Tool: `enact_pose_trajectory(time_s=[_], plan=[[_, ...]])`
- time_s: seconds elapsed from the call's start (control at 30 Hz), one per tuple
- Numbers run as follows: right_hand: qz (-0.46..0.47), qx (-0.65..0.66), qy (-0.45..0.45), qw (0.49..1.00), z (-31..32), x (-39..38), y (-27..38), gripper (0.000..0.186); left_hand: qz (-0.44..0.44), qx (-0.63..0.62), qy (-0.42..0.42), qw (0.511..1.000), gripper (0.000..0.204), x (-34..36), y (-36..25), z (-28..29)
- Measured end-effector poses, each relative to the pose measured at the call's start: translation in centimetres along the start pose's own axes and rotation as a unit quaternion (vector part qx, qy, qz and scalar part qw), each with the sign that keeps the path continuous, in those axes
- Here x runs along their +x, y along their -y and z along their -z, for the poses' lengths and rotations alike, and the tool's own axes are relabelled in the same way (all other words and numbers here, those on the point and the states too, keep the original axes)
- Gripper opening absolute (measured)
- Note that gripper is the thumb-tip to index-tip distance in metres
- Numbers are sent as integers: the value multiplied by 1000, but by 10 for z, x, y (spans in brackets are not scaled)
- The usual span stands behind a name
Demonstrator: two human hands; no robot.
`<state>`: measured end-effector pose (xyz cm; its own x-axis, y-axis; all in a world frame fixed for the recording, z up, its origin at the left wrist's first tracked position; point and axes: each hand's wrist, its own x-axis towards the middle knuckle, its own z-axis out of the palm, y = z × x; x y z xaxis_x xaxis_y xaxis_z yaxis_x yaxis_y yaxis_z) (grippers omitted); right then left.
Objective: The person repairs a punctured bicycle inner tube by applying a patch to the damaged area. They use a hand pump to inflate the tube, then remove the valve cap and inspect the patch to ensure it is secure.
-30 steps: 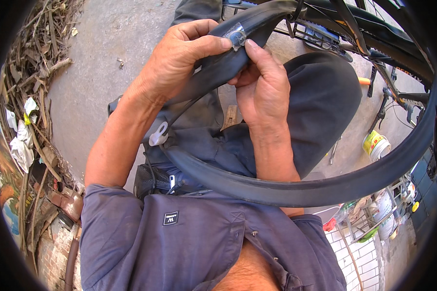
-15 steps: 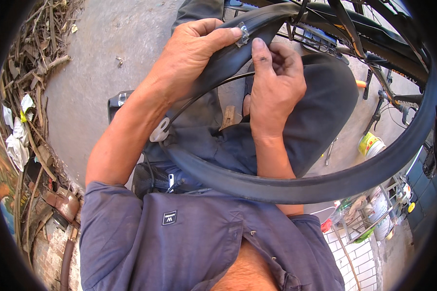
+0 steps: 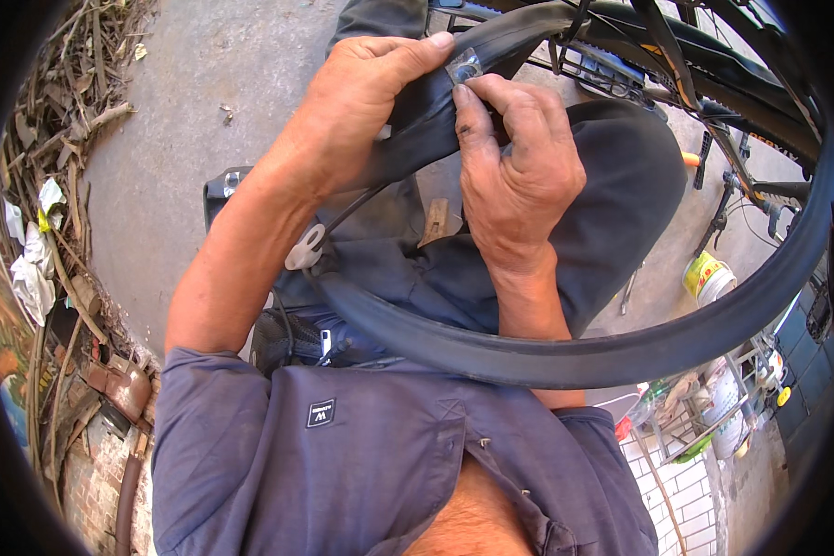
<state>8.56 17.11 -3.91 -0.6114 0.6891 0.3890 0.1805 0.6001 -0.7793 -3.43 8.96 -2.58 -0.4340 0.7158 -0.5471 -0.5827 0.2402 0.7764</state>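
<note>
My left hand (image 3: 361, 107) grips a black inner tube (image 3: 565, 361), its thumb raised just above and left of a small patch under clear film (image 3: 463, 67). The fingertips of my right hand (image 3: 514, 162) pinch at the lower edge of that film, thumb and forefinger together. The rest of the tube loops across my lap to the right and up to a bicycle (image 3: 686, 69). A white plastic fitting (image 3: 301, 250) hangs on the tube beside my left forearm, near a thin black cable or hose.
My bent, dark-trousered knee (image 3: 630, 204) is under the bicycle. Dry sticks and scraps (image 3: 74, 139) line the left. A yellow-and-white bucket (image 3: 709, 278), a metal tool (image 3: 632, 292) and a wire rack with containers (image 3: 732, 408) lie to the right. An orange handle (image 3: 690, 159) shows near the bicycle.
My right hand has moved up and left from just beside the patch onto the film's edge, fingers closing. My left thumb has lifted up and away from the patch.
</note>
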Motion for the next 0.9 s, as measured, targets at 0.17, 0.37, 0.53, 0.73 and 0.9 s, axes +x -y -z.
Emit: enact_pose_trajectory(time_s=[0.17, 0.37, 0.53, 0.73, 0.9], plan=[[-6, -5, 11, 1000, -1, 0, -3, 15, -3, 11, 1, 1000, 26, 0, -1, 0], [-207, 176, 17, 962, -2, 1, 4, 8, -6, 5, 16, 1000, 19, -2, 1, 7], [-262, 236, 36, 935, 1, 3, 4, 10, -8, 10, 24, 1000, 13, -5, 0, 7], [-344, 262, 56, 900, 6, 10, 11, 12, -2, -4, 3, 1000, 7, -4, -3, 1], [-354, 279, 40, 892, 6, 7, 2, 13, 3, -33, 9, 999, 8, -1, 1, 5]])
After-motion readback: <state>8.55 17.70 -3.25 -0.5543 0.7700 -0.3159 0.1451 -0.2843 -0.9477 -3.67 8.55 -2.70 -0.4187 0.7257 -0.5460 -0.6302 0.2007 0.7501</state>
